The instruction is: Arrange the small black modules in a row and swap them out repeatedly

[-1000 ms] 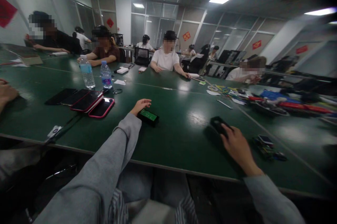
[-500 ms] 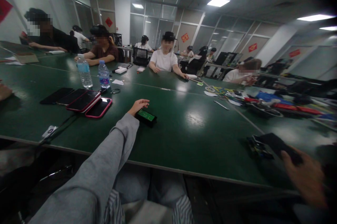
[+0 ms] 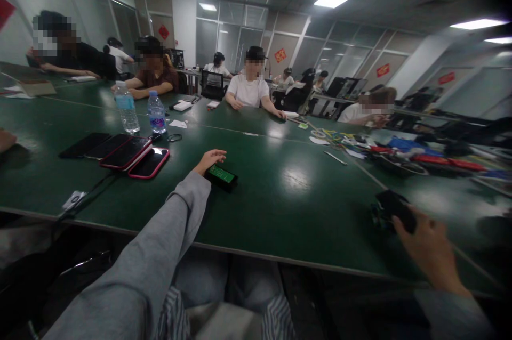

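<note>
My left hand (image 3: 212, 161) reaches out in a grey sleeve over the green table. Its fingers are stretched out and loosely apart, just above the left end of a black case (image 3: 230, 186) with a green circuit board (image 3: 222, 174) in it. Whether the palm touches the case, I cannot tell. To the far right, my right hand (image 3: 430, 247) grips a dark, flat black case (image 3: 396, 210) between thumb and fingers. Under and beside that case lies a small dark assembly of parts (image 3: 378, 215), partly hidden and blurred.
Several phones (image 3: 149, 162) lie at the left, below two water bottles (image 3: 157, 115). A cable with a white tag (image 3: 74, 200) runs to the near edge. Tools and cables (image 3: 400, 156) pile up at the right, near a thin metal tool (image 3: 335, 158). Other people sit around the table.
My right hand has moved left and slightly up with the black case, which now sits over the dark assembly. The left hand has barely moved.
</note>
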Action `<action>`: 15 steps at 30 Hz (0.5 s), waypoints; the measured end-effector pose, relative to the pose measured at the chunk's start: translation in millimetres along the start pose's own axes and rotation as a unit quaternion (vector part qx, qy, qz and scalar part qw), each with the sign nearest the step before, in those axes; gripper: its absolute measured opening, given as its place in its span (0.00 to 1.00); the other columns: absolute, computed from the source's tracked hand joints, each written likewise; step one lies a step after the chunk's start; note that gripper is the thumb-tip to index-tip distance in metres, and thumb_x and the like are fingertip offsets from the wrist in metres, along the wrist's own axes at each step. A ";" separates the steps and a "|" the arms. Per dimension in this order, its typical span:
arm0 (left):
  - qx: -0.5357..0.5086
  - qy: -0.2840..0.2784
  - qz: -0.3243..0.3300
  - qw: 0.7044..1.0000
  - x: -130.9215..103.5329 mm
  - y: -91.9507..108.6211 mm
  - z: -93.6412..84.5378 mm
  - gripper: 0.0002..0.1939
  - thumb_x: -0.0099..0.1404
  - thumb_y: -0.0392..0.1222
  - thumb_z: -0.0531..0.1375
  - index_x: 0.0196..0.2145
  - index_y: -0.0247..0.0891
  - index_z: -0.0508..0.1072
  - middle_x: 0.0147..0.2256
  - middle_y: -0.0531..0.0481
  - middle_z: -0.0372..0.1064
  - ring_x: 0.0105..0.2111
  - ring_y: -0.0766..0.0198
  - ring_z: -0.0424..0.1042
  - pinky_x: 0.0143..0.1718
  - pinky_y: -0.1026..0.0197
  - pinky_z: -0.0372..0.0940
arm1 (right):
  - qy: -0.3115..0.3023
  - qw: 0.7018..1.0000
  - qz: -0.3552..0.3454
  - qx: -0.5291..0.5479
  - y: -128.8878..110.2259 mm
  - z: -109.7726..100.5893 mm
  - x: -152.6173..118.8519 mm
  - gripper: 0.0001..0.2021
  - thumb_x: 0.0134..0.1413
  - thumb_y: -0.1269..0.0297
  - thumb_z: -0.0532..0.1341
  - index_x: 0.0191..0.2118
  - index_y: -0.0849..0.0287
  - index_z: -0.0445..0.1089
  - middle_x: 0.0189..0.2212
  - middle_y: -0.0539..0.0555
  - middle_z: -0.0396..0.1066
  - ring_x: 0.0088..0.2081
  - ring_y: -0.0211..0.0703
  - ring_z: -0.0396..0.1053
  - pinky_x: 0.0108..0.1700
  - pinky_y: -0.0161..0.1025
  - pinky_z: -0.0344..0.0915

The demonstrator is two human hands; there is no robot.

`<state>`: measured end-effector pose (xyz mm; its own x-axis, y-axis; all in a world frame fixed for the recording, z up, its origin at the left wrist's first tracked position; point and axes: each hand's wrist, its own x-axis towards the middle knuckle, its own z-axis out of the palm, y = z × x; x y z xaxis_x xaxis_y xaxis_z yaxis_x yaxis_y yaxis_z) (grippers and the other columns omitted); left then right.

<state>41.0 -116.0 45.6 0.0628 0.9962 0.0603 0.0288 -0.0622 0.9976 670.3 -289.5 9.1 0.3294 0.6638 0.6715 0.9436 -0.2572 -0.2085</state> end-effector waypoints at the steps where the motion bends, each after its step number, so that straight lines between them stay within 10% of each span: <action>1: 0.000 0.001 0.001 1.000 -0.1 -0.1 0.0 0.13 0.56 0.35 0.64 0.41 0.33 0.77 0.31 0.46 0.76 0.30 0.65 0.73 0.33 0.62 0.63 | -0.014 1.000 -0.017 -0.008 0.3 -1.2 -2.2 0.38 0.52 0.36 0.51 0.64 0.51 0.59 0.45 0.75 0.63 0.43 0.69 0.70 0.32 0.59 0.59; 11: 0.011 -0.003 0.003 1.000 1.2 -0.1 0.0 0.16 0.56 0.39 0.65 0.43 0.35 0.77 0.30 0.48 0.76 0.28 0.67 0.72 0.31 0.64 0.63 | 0.110 0.993 0.034 0.032 -39.1 -12.5 -18.0 0.33 0.57 0.42 0.51 0.62 0.54 0.62 0.47 0.70 0.64 0.58 0.66 0.59 0.44 0.59 0.62; 15: 0.020 0.003 -0.004 1.000 0.4 1.3 0.4 0.16 0.57 0.39 0.65 0.44 0.35 0.77 0.31 0.47 0.76 0.30 0.65 0.73 0.32 0.63 0.64 | 0.053 0.997 0.029 0.046 -51.2 -6.8 -15.0 0.34 0.56 0.43 0.54 0.64 0.55 0.59 0.48 0.72 0.63 0.58 0.68 0.59 0.46 0.61 0.61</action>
<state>41.5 -115.7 47.0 0.0563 0.9971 0.0518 0.0687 -0.0556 0.9961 616.8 -291.0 14.5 0.3820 0.5703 0.7272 0.9241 -0.2231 -0.3104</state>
